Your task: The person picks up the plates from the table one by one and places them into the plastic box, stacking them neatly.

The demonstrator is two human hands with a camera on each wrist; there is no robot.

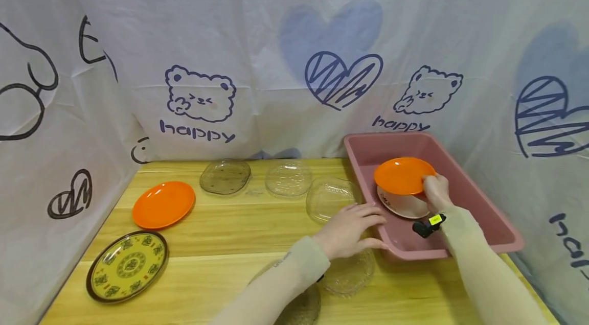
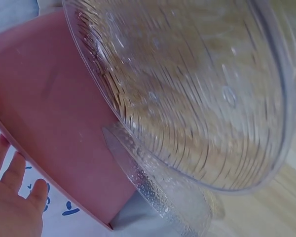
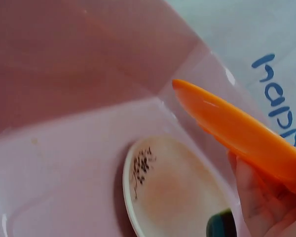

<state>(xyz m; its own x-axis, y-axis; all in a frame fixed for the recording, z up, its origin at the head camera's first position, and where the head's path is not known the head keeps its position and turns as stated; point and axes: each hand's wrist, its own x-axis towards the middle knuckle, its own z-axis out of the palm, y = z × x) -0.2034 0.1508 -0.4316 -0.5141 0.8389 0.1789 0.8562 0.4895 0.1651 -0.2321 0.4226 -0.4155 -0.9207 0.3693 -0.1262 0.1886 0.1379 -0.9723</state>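
My right hand (image 1: pixel 436 192) grips an orange plate (image 1: pixel 404 176) by its right edge and holds it inside the pink basin (image 1: pixel 478 202). Beneath it, a white plate with a dark floral print (image 3: pixel 172 192) lies on the basin floor; the orange plate partly covers it in the head view. The right wrist view shows the orange plate tilted, with fingers under its rim. My left hand (image 1: pixel 352 230) rests at the basin's left rim, fingers spread and fairly straight. Near that hand are a clear plate (image 1: pixel 332 197) behind it and another clear ridged plate (image 2: pixel 187 94) below.
On the wooden table's left side lie another orange plate (image 1: pixel 163 205) and a yellow patterned plate with a brown rim (image 1: pixel 129 267). A smoky clear plate (image 1: pixel 225 177) and a clear plate (image 1: pixel 288 178) stand along the back. A printed cloth (image 1: pixel 257 59) hangs behind.
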